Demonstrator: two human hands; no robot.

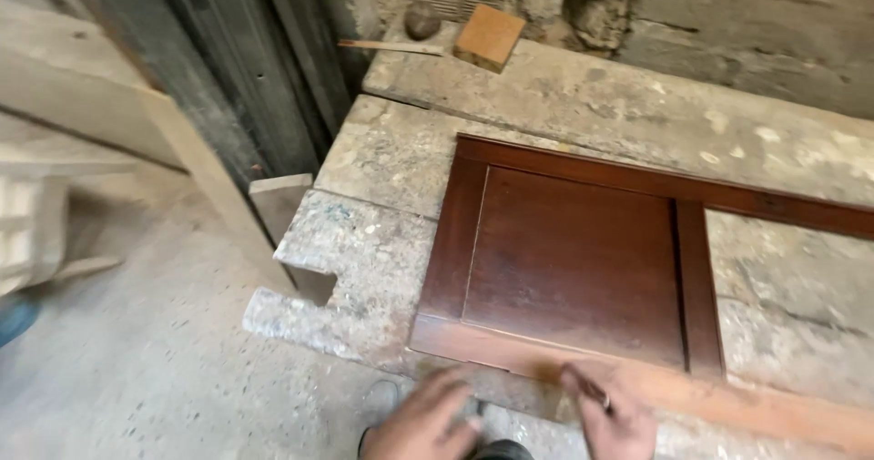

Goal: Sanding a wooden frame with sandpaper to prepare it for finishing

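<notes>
Item: dark brown panelled door frame (583, 269), lying flat on the worn workbench (391, 159), its near rail at the bench's front edge. My left hand (423, 419) and right hand (610, 414) rest on that rail, fingers loosely spread, gripping nothing. Step, as I judge it: working or steadying the near rail; any next move calls for firm purchase there. Wood block (490, 36) well apart at the far corner. Open floor (137, 360) lies left.

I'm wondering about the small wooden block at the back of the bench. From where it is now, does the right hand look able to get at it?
Probably not without leaning in: the right hand is at the near rail of the dark wooden door frame, and the wooden block lies at the far edge by the wall. Nothing stands between them.
</notes>
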